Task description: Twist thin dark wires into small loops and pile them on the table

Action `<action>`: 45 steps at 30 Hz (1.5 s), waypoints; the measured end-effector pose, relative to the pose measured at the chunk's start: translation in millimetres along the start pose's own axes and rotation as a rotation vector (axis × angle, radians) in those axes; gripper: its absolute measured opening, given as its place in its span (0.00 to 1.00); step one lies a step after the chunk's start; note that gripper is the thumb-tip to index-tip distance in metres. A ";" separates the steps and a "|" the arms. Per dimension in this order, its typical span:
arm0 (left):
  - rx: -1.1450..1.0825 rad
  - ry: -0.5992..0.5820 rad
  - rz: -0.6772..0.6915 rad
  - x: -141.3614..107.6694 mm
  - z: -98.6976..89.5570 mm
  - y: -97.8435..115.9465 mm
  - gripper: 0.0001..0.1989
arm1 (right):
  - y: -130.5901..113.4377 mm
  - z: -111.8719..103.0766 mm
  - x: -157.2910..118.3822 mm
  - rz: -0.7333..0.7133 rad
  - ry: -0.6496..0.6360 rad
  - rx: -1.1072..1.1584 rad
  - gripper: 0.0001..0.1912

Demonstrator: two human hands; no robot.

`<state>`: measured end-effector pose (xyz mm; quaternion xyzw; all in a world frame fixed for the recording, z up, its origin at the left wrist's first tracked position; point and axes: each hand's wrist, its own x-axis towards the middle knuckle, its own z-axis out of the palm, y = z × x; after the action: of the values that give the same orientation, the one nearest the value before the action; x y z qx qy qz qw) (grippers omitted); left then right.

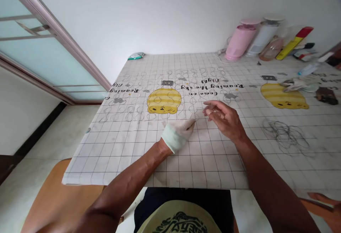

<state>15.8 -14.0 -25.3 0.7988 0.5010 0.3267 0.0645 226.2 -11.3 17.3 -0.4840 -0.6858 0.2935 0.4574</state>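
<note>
My left hand (179, 131), in a white glove with a pale green cuff, rests on the checked tablecloth (128, 154). Its fingers are pinched at a thin strand or ring (198, 115), too fine to make out well. Just right of it, my bare right hand (222, 117) hovers with fingers curved and apart, nothing clearly between them. Thin rings (129, 112) lie in rows beyond and left of my hands, over the printed yellow bear. A loose tangle of dark thin strands (286, 135) lies to the right.
Along the wall stand a pink cylinder (241, 41), a white cylinder (263, 37), bottles and a yellow-red box (294, 43). A glove (299, 83) and a dark object (327, 95) lie at right. A green-white packet (136, 56) sits at the back left corner.
</note>
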 end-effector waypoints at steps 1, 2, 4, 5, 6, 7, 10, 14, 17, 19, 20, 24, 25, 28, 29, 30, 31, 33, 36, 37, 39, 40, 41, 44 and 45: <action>-0.025 -0.013 0.025 0.2 -1.4 0.1 0.14 | 0.8 -2.2 0.8 -0.003 -0.032 0.008 0.18; -0.047 -0.033 0.042 0.6 -2.9 0.6 0.14 | 2.0 -3.5 1.2 -0.011 -0.075 0.015 0.19; -0.068 -0.094 0.064 1.4 -6.2 2.0 0.14 | 5.4 -4.0 0.9 -0.031 -0.153 0.025 0.18; -0.063 -0.126 0.072 1.9 -7.6 2.5 0.15 | 7.4 -3.7 0.4 -0.039 -0.179 0.023 0.18; -0.051 -0.153 0.081 2.3 -8.5 2.6 0.16 | 9.5 -3.3 -0.1 -0.043 -0.197 0.014 0.18; -0.035 -0.171 0.089 2.6 -9.0 2.1 0.16 | 11.7 -3.0 -0.6 -0.046 -0.210 0.002 0.19; -0.004 -0.199 0.109 2.8 -7.4 -2.3 0.17 | 17.6 -3.4 -1.2 -0.027 -0.243 -0.018 0.20; -0.018 -0.238 0.118 2.4 -4.2 -7.7 0.15 | 20.2 -6.6 0.0 -0.031 -0.300 -0.034 0.20; -0.008 -0.257 0.117 2.4 -5.5 -6.8 0.16 | 18.9 -8.1 0.8 -0.033 -0.312 -0.032 0.18; 0.001 -0.261 0.119 2.3 -7.1 -5.4 0.17 | 18.0 -8.0 0.9 -0.021 -0.302 -0.023 0.17; 0.000 -0.259 0.119 2.2 -7.7 -4.8 0.17 | 17.6 -7.8 0.9 -0.015 -0.299 -0.024 0.16; -0.011 -0.239 0.110 1.6 -5.8 -5.6 0.18 | 16.8 -6.6 0.4 0.023 -0.295 -0.037 0.16; -0.012 -0.231 0.102 1.6 -4.2 -6.4 0.18 | 16.6 -6.3 0.3 0.027 -0.288 -0.038 0.16; -0.054 -0.202 0.021 2.2 2.1 -8.6 0.16 | 16.4 -4.9 0.6 0.030 -0.259 0.002 0.18; -0.079 -0.184 -0.020 2.6 4.2 -9.1 0.15 | 16.6 -4.4 0.8 0.032 -0.251 0.026 0.20; -0.103 -0.161 -0.061 3.1 6.0 -9.4 0.14 | 16.8 -3.9 1.2 0.036 -0.242 0.053 0.21; -0.120 -0.135 -0.094 3.5 7.2 -9.4 0.14 | 17.0 -3.4 1.6 0.039 -0.229 0.080 0.23; -0.119 -0.071 -0.134 3.9 7.6 -8.0 0.13 | 17.2 -2.4 2.5 0.037 -0.185 0.122 0.23; -0.075 0.010 -0.156 3.4 3.3 -3.1 0.13 | 16.5 -0.1 3.6 0.048 -0.118 0.168 0.21; -0.063 0.023 -0.156 3.1 1.3 -1.0 0.14 | 15.8 1.2 3.8 0.066 -0.116 0.186 0.20; -0.048 0.018 -0.141 2.5 -2.0 2.7 0.14 | 14.0 4.7 3.9 0.116 -0.137 0.237 0.19; -0.043 0.010 -0.132 2.3 -2.9 4.1 0.15 | 13.2 6.8 3.9 0.141 -0.158 0.270 0.18; -0.040 0.003 -0.126 2.2 -3.0 4.9 0.15 | 12.5 9.2 3.9 0.161 -0.179 0.303 0.18; -0.055 -0.003 -0.119 2.2 0.2 5.0 0.15 | 12.4 16.3 4.0 0.196 -0.227 0.387 0.17; -0.072 -0.007 -0.118 2.3 1.7 4.5 0.15 | 13.0 18.3 4.0 0.202 -0.236 0.407 0.16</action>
<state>20.8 -13.9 -23.6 0.7662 0.5350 0.3373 0.1140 214.3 -2.1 0.1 -0.4104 -0.6094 0.5244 0.4305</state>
